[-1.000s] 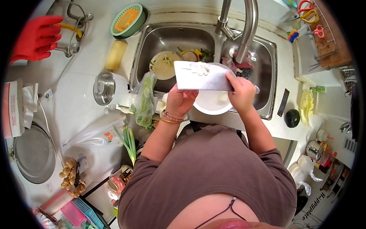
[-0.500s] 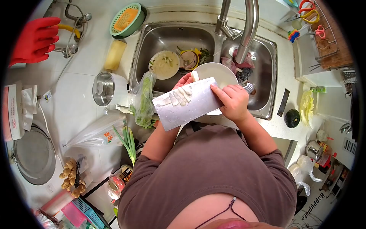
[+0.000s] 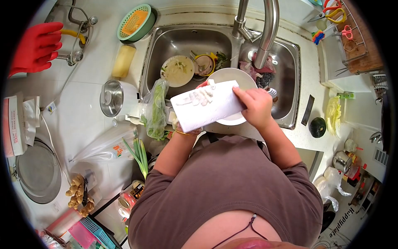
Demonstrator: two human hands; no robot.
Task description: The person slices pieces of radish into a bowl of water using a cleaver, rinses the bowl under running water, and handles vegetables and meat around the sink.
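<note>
My right hand (image 3: 257, 106) is closed around the handle of a broad cleaver (image 3: 215, 108), its index finger stretched along the blade's upper corner. Thin whitish slices (image 3: 201, 96) cling to the flat of the blade, near its far edge. My left hand (image 3: 202, 84) is mostly hidden behind the blade; its fingertips show at the top, closed on a small white piece (image 3: 211, 82). Beneath the cleaver, a large white bowl (image 3: 232, 74) overlaps the sink's front edge. What lies inside the bowl is mostly covered by the blade.
The left sink basin (image 3: 166, 43) holds a dish (image 3: 177, 79) and scraps. Raw meat (image 3: 267, 64) lies in the right basin below the faucet (image 3: 269, 33). Bagged greens (image 3: 155, 110), a metal pot (image 3: 112, 97) and a colander (image 3: 147, 31) stand left; a dark green squash (image 3: 317, 128) sits right.
The cleaver has tilted, and its left end has risen slightly. The slices now lie closer to the blade's far edge. My left wrist has come into view below it.
</note>
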